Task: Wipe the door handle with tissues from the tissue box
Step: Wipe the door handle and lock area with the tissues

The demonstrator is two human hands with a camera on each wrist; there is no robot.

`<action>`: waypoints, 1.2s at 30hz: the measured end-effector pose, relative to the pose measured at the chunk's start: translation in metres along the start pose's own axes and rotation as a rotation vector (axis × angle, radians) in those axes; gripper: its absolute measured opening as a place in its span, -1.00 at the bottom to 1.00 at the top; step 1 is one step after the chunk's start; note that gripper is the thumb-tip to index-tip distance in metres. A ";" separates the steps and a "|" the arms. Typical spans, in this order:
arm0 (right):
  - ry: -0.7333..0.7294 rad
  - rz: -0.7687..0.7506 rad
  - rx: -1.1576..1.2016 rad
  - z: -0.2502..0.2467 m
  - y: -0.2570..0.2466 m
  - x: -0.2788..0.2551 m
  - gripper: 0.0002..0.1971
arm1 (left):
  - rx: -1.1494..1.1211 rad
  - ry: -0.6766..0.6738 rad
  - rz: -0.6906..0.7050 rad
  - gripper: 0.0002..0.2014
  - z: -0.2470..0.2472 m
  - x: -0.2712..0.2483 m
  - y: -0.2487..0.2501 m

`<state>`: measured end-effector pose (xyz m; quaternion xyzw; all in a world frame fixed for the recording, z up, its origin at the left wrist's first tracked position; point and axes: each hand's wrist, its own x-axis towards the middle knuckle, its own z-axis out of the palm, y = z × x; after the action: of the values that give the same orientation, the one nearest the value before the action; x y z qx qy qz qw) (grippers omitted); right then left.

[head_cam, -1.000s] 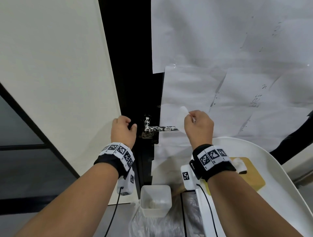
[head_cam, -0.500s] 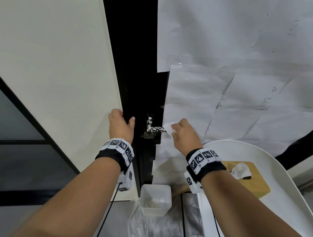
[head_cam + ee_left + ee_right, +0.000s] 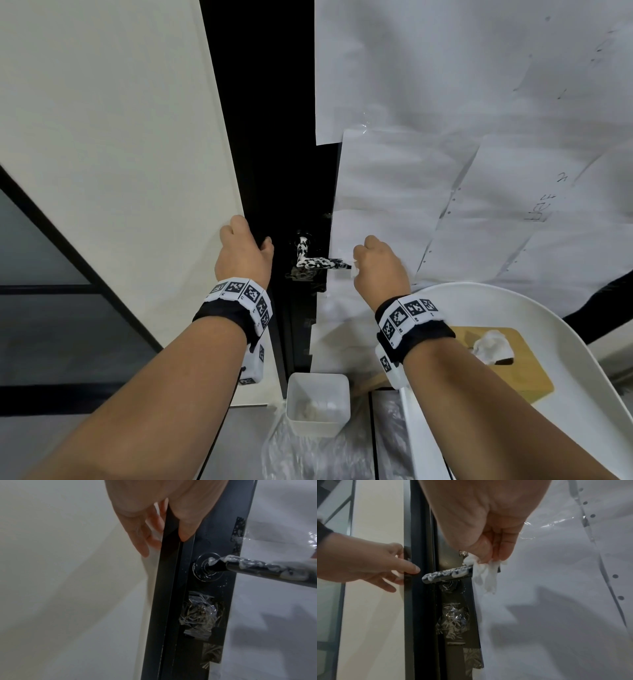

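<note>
The black lever door handle [image 3: 318, 263], smeared with white foam, sticks out to the right from the dark door [image 3: 274, 137]. My right hand [image 3: 356, 265] pinches a crumpled white tissue [image 3: 355, 271] against the handle's free end. In the right wrist view the tissue [image 3: 488, 577] hangs below the pinching right hand [image 3: 488, 561], at the tip of the handle [image 3: 448, 574]. My left hand [image 3: 253, 240] grips the door's edge left of the handle, thumb on the front and fingers [image 3: 145, 545] behind it. A wooden tissue box [image 3: 507, 363] with a tissue sticking out lies at lower right.
White paper sheets [image 3: 445, 137] taped with clear film cover the door right of the handle. The tissue box lies on a white curved seat [image 3: 513, 301]. A small white bin [image 3: 317, 404] with used tissues stands on the floor below the handle. A pale wall [image 3: 102, 137] is at left.
My right hand came down with the tissue onto the handle, then slid right to its free end, uncovering more of the lever. The left hand kept its hold on the door edge.
</note>
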<state>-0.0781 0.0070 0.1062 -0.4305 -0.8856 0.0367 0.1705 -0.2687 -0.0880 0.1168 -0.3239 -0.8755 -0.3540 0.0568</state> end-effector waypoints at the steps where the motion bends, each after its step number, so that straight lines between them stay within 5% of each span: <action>1: 0.012 0.028 0.003 -0.002 0.002 0.001 -0.86 | 0.015 -0.006 0.006 -0.65 -0.001 0.000 -0.001; 6: 0.011 0.001 0.024 -0.001 0.004 -0.003 -0.58 | 0.015 -0.015 0.011 -0.65 -0.001 -0.001 -0.001; 15: 0.029 0.114 0.058 -0.004 0.016 -0.005 -0.69 | 0.002 -0.017 0.028 -0.66 -0.002 0.000 -0.002; 20: -0.010 0.028 0.034 0.004 0.006 -0.005 -0.73 | -0.003 -0.032 0.021 -0.66 -0.002 0.000 -0.003; 36: 0.015 0.118 0.000 0.000 0.007 -0.008 -0.80 | 0.008 -0.034 0.045 -0.65 -0.003 0.000 -0.004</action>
<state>-0.0686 0.0049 0.1031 -0.4822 -0.8574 0.0432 0.1746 -0.2713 -0.0920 0.1169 -0.3492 -0.8703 -0.3435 0.0513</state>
